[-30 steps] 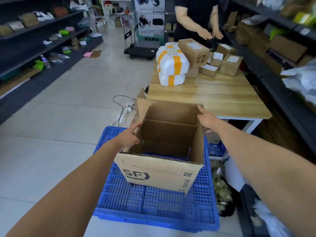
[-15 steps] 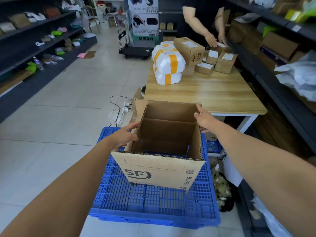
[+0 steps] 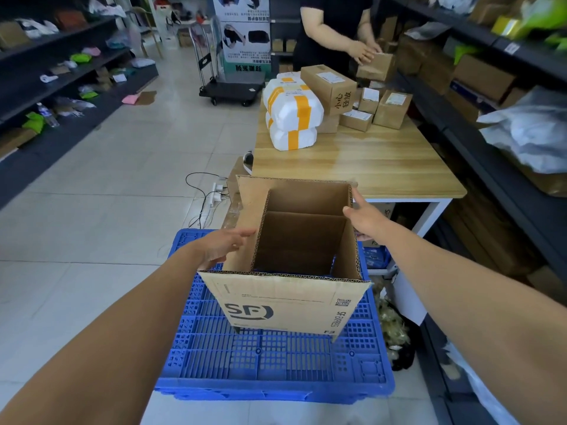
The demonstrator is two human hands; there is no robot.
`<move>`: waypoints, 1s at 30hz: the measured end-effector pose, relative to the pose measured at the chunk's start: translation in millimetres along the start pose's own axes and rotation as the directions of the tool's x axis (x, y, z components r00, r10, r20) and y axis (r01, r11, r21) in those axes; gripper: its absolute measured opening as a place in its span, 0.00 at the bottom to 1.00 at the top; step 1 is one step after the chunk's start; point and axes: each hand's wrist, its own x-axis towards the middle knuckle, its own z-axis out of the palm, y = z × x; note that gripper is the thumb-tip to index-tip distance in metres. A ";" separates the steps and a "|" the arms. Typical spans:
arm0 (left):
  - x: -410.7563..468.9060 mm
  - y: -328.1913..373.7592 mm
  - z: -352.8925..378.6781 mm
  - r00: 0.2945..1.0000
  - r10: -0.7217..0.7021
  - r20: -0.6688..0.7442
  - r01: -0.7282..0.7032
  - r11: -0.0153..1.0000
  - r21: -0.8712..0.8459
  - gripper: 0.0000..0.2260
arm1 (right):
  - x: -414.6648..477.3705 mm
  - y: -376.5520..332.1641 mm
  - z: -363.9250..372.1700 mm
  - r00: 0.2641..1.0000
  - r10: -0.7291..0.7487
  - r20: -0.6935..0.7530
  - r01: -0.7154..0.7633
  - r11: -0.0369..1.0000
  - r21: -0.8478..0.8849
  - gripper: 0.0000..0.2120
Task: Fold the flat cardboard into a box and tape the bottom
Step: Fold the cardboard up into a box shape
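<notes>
1. The left grip (image 3: 225,248) lies open, its straight fingers flat against the left flap of the cardboard box (image 3: 288,299). The right grip (image 3: 365,217) pinches the box's right wall, thumb inside and fingers outside.
2. The box stands on a blue lattice crate (image 3: 270,363), which rests on the tiled floor (image 3: 107,194).
3. At 12 o'clock, a wooden desk (image 3: 368,167) carries white foam parcels (image 3: 291,111) banded in orange tape and brown cartons (image 3: 329,87). A person in black (image 3: 331,26) handles one carton at its far end.
4. A power strip (image 3: 216,191) lies at 11 o'clock, and dark shelves (image 3: 61,78) stand at 9 and 3 o'clock.
5. The box is brown corrugated board, squared up and open on top. Its near flap hangs outward and shows a dark "SF" logo. The blue of the crate shows through the bottom.
</notes>
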 end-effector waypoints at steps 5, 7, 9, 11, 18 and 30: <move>0.4 4.2 3.2 0.998 -0.035 0.054 0.027 0.988 0.151 0.25 | -6.9 4.0 1.5 0.999 0.033 -0.015 -0.030 0.991 0.132 0.31; 0.8 7.3 6.6 0.995 -0.043 0.090 0.023 0.977 0.210 0.24 | -7.1 6.8 1.7 0.999 0.041 -0.020 -0.037 0.984 0.177 0.31; 3.4 8.0 8.8 0.989 -0.070 0.128 0.033 0.963 0.267 0.24 | -6.9 8.5 2.9 0.999 0.048 -0.024 -0.042 0.976 0.212 0.30; 7.2 7.1 11.8 0.983 -0.099 0.155 0.049 0.953 0.298 0.23 | -6.9 9.9 4.9 0.998 0.054 -0.022 -0.047 0.972 0.232 0.30; 16.6 7.6 18.2 0.958 -0.185 0.217 0.071 0.892 0.446 0.26 | -4.5 19.5 11.6 0.995 0.088 0.038 -0.094 0.962 0.254 0.29; 12.2 5.1 19.1 0.963 -0.140 0.231 0.027 0.901 0.433 0.27 | 12.4 43.8 33.6 0.926 0.179 0.333 -0.212 0.975 0.065 0.25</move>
